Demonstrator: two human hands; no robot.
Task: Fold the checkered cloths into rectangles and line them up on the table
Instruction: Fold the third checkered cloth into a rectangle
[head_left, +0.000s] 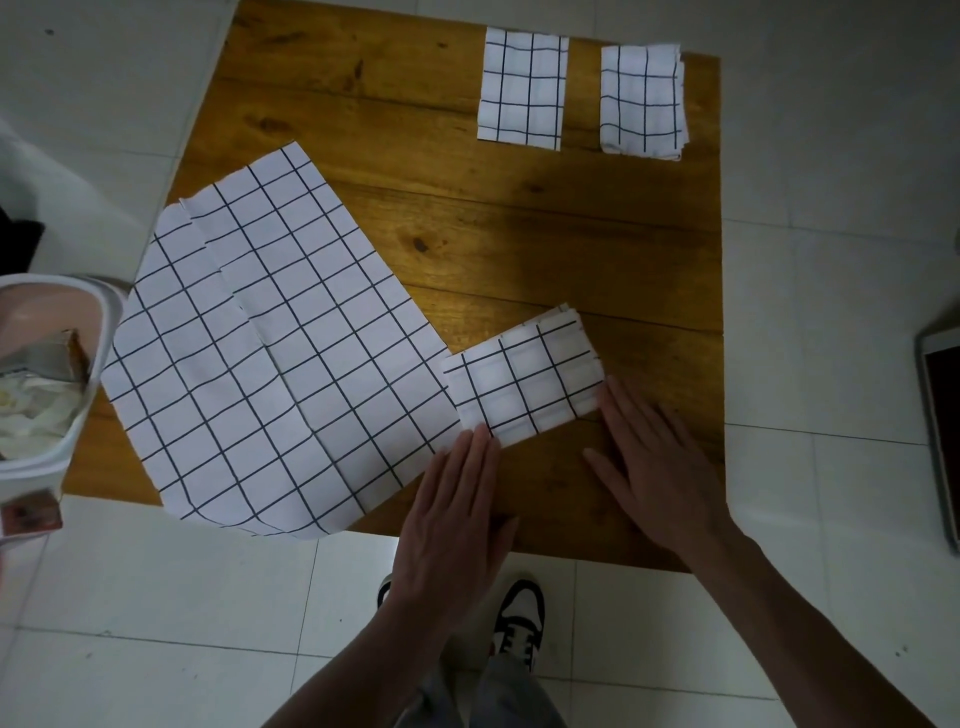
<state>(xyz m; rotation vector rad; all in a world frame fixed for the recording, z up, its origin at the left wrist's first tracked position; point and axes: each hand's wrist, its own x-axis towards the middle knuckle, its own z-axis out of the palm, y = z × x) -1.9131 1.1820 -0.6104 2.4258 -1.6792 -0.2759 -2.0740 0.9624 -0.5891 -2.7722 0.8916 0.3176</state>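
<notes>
From the head camera, four checkered cloths lie on the wooden table (467, 218). Two folded rectangles sit side by side at the far edge, slightly apart: the far left rectangle (523, 89) and the far right rectangle (642, 101). A large unfolded cloth (270, 348) covers the near left part and hangs over the table's front edge. A third folded cloth (524, 382) lies tilted near the front, just beside the large one.

The left hand (457, 514) is flat, fingers straight, its fingertips touching the folded cloth's near corner. The right hand (657, 467) is likewise flat and released, fingertips at the cloth's right edge.

The floor is pale tile (831, 312). At the left stands a white bin (78, 415) holding crumpled wrappers and paper.
</notes>
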